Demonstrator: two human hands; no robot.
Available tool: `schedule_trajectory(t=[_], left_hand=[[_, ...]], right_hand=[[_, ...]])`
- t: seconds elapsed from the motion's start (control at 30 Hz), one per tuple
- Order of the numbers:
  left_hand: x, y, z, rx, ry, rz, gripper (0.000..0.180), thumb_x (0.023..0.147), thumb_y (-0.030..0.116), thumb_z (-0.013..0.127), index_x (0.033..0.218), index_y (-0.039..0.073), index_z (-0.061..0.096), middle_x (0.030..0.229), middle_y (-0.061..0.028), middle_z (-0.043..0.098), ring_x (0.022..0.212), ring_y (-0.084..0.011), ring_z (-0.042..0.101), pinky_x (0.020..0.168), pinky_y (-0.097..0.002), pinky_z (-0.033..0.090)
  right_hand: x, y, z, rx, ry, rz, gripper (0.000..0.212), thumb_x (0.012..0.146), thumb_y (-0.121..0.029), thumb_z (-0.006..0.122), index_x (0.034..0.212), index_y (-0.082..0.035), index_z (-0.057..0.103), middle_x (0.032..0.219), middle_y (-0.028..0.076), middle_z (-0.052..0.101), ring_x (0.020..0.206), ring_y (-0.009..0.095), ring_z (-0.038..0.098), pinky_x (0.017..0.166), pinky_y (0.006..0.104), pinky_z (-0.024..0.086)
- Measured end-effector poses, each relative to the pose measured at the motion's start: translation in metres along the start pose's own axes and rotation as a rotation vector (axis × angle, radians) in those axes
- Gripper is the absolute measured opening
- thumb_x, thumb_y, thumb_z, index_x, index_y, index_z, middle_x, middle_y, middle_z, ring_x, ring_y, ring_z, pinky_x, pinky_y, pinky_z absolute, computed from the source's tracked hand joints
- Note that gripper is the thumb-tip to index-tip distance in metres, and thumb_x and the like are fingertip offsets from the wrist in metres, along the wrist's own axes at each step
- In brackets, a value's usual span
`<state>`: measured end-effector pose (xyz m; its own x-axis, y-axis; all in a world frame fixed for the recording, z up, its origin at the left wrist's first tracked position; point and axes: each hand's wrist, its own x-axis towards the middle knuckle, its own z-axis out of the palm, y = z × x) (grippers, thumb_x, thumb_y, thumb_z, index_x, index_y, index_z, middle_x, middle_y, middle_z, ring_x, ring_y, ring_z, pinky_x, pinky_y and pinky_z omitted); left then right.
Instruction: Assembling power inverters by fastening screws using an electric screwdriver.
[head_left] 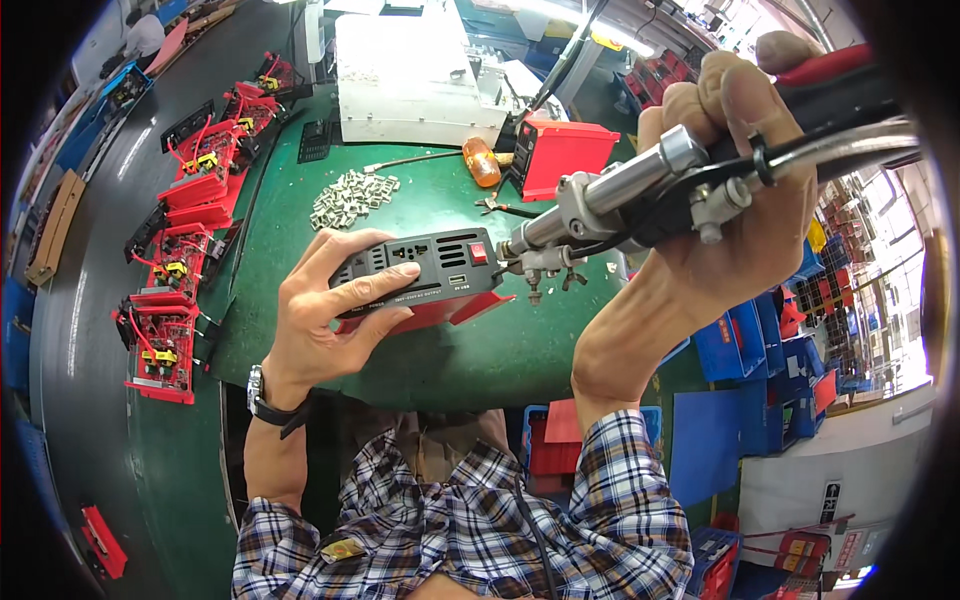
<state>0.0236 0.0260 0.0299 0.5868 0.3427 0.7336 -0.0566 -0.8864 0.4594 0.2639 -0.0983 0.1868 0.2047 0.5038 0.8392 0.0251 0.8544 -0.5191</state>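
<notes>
A power inverter (432, 268) with a black socket face and a red casing is tilted up over the green bench. My left hand (335, 295) grips its left end, with the index finger lying across the face and the thumb along the lower edge. A red switch and a small USB port show at the face's right side. My right hand (745, 150) is wrapped round a power screwdriver (620, 200) with a metal nose, hoses and a red-and-black body. Its tip is at the right end of the inverter's face; whether it touches a screw I cannot tell.
Small metal clips (355, 198) lie heaped on the bench (300, 260). Behind the inverter are pliers (508, 208), an orange bottle (481, 162), a red casing (565, 158) and a white machine (410, 90). Open red units (168, 350) line the left belt; blue bins (735, 335) stand right.
</notes>
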Motion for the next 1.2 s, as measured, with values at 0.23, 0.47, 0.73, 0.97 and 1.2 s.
schedule_trajectory(t=[0.23, 0.47, 0.73, 0.97, 1.2], left_hand=[[0.001, 0.003, 0.002, -0.017, -0.008, 0.013, 0.049, 0.068, 0.012, 0.090, 0.116, 0.018, 0.081, 0.120, -0.0121, 0.070, 0.097, -0.0285, 0.064, 0.084, -0.0377, 0.055], [-0.003, 0.005, -0.001, 0.012, 0.011, 0.029, 0.046, 0.069, 0.012, 0.090, 0.114, 0.016, 0.082, 0.119, -0.0125, 0.070, 0.097, -0.0289, 0.064, 0.084, -0.0387, 0.055], [-0.006, 0.008, 0.001, -0.009, -0.008, 0.032, 0.048, 0.064, 0.005, 0.087, 0.111, 0.010, 0.082, 0.118, -0.0172, 0.071, 0.097, -0.0298, 0.065, 0.083, -0.0370, 0.055], [-0.004, 0.006, 0.003, -0.017, -0.001, 0.047, 0.049, 0.063, 0.005, 0.087, 0.112, 0.010, 0.081, 0.120, -0.0187, 0.070, 0.098, -0.0305, 0.066, 0.084, -0.0376, 0.055], [-0.006, 0.009, 0.003, -0.022, -0.007, 0.040, 0.050, 0.063, 0.005, 0.087, 0.113, 0.010, 0.081, 0.121, -0.0185, 0.070, 0.098, -0.0308, 0.066, 0.084, -0.0381, 0.055]], right_hand=[[0.004, 0.005, 0.014, -0.220, -0.014, 0.042, 0.043, 0.094, -0.012, 0.062, 0.131, 0.006, 0.050, 0.078, 0.006, 0.047, 0.066, 0.012, 0.048, 0.056, 0.0269, 0.040], [0.004, 0.015, 0.015, -0.043, 0.180, -0.027, 0.046, 0.085, -0.008, 0.074, 0.125, 0.001, 0.054, 0.080, 0.009, 0.061, 0.063, 0.016, 0.058, 0.057, 0.0289, 0.050], [0.030, -0.011, -0.021, -0.245, 0.175, -0.258, 0.035, 0.095, -0.017, 0.059, 0.112, 0.013, 0.067, 0.090, 0.011, 0.062, 0.079, 0.023, 0.061, 0.071, 0.0378, 0.053], [0.017, -0.003, 0.014, -0.407, 0.241, -0.143, 0.028, 0.096, -0.013, 0.062, 0.109, 0.011, 0.069, 0.090, 0.012, 0.065, 0.069, 0.016, 0.063, 0.061, 0.0304, 0.053], [0.011, 0.010, 0.022, -0.529, 0.303, -0.201, 0.028, 0.096, -0.014, 0.065, 0.107, 0.011, 0.071, 0.070, 0.006, 0.062, 0.056, 0.011, 0.060, 0.055, 0.0275, 0.052]])
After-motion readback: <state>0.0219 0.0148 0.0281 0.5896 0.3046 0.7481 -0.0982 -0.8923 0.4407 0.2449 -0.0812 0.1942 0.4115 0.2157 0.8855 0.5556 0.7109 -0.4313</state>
